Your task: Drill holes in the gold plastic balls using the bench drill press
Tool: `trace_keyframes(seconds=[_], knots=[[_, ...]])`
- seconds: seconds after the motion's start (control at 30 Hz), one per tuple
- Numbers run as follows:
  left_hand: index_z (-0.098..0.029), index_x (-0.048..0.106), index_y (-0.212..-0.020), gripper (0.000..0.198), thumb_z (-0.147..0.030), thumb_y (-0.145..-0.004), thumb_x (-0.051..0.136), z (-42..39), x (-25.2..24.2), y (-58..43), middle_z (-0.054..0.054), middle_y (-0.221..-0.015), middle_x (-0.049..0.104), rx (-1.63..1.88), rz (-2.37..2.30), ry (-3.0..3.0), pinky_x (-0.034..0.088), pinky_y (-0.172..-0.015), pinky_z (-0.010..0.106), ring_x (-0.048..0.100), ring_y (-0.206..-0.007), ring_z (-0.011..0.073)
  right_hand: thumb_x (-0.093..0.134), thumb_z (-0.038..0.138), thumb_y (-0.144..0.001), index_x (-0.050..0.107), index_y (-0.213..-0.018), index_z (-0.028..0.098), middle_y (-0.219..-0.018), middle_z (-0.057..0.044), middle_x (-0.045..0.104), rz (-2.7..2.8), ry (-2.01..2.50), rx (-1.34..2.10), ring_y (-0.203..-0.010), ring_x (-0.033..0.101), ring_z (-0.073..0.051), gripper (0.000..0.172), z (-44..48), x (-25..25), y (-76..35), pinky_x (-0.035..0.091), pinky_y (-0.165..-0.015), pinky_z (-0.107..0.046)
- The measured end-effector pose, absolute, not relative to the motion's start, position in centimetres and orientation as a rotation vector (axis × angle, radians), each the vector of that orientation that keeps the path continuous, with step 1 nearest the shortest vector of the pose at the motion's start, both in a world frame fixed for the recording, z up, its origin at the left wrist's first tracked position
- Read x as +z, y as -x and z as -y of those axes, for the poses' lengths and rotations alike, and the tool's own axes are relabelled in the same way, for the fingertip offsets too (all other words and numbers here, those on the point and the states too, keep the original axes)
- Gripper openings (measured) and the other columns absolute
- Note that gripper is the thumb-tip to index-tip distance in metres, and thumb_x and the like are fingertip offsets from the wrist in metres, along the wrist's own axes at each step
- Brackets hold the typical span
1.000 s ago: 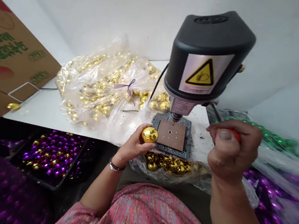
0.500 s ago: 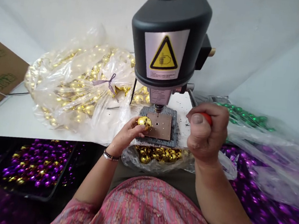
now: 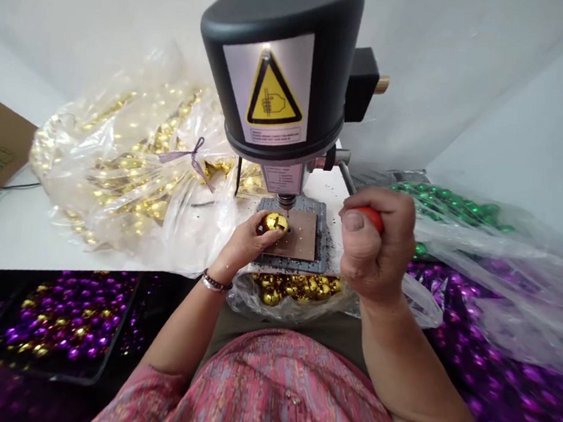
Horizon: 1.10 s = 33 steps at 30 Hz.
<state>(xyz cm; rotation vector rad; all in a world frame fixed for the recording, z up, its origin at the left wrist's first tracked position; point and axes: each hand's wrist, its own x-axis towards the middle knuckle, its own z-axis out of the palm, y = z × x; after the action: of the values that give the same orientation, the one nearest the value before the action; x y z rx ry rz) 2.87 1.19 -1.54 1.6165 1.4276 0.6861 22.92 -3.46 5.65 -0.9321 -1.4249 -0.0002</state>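
A shiny gold ball (image 3: 276,222) sits between the thumb and fingers of my left hand (image 3: 251,240), over the left part of a brown board (image 3: 301,236). The board lies on the grey metal base of a black drill press (image 3: 282,57), and the drill chuck (image 3: 286,201) hangs just above and behind the ball. Whether the bit touches the ball I cannot tell. My right hand (image 3: 377,241) is closed round the red knob (image 3: 372,217) of the press's feed lever (image 3: 347,177), right of the base. Dark shavings lie scattered around the base.
A tied clear bag of gold balls (image 3: 130,161) fills the table's left side. An open bag of gold balls (image 3: 298,288) is at the front edge. A black crate (image 3: 108,354) of purple and gold balls stands lower left; green balls (image 3: 458,206) and purple balls (image 3: 488,353) lie right.
My left hand has brought the gold ball closer under the drill chuck. My right hand keeps its grip on the lever knob. The view has shifted, so the press appears further left.
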Motion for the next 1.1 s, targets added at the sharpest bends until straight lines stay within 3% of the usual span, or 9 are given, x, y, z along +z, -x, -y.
trace_keyframes(seconds=[0.1,0.53,0.67,0.87,1.1], knots=[[-0.02,0.064,-0.122,0.044,-0.038,-0.082,0.068,-1.3,-1.6,-3.2,0.004,-0.104,0.072,0.673,-1.43,-1.668,0.05,-0.077,0.028,0.064,-0.085,0.017,0.052,0.032,-0.094,0.057,-0.095,0.024,-0.084,0.004,0.062,1.432,0.931,-0.004,-0.069,0.057,-0.005,0.01,3.5,5.7,-23.0,0.05,-0.066,-0.021],[-0.018,0.07,-0.115,0.043,-0.031,-0.074,0.076,-1.9,-0.7,-5.2,0.002,-0.091,0.072,0.663,-1.401,-1.838,0.047,-0.07,0.025,0.06,-0.076,0.0158,0.047,0.035,-0.095,0.057,-0.094,0.024,-0.08,0.003,0.062,1.471,1.0,-0.007,-0.067,0.056,-0.007,0.015,3.9,6.3,-23.1,0.05,-0.063,-0.025],[-0.016,0.072,-0.113,0.042,-0.031,-0.074,0.076,-2.2,-1.2,-5.2,0.002,-0.093,0.073,0.676,-1.322,-1.801,0.049,-0.075,0.025,0.062,-0.081,0.0166,0.05,0.035,-0.095,0.058,-0.09,0.023,-0.077,0.004,0.063,1.467,1.007,0.037,-0.065,0.056,-0.007,0.014,4.1,6.6,-23.2,0.05,-0.062,-0.024],[-0.016,0.065,-0.13,0.058,-0.03,-0.075,0.076,-2.0,-1.7,-5.0,0.004,-0.106,0.074,0.688,-1.328,-1.785,0.05,-0.086,0.03,0.065,-0.095,0.0204,0.052,0.03,-0.094,0.055,-0.085,0.022,-0.074,0.006,0.061,1.499,0.994,0.052,-0.064,0.054,-0.005,0.013,3.9,6.5,-23.3,0.046,-0.061,-0.021],[-0.018,0.067,-0.127,0.056,-0.025,-0.073,0.077,-1.8,-2.0,-5.1,0.004,-0.106,0.075,0.733,-1.317,-1.738,0.05,-0.09,0.033,0.066,-0.096,0.0213,0.053,0.026,-0.092,0.056,-0.088,0.024,-0.074,0.004,0.06,1.472,0.989,-0.099,-0.062,0.054,-0.007,0.006,3.4,4.7,-22.9,0.045,-0.06,-0.024]])
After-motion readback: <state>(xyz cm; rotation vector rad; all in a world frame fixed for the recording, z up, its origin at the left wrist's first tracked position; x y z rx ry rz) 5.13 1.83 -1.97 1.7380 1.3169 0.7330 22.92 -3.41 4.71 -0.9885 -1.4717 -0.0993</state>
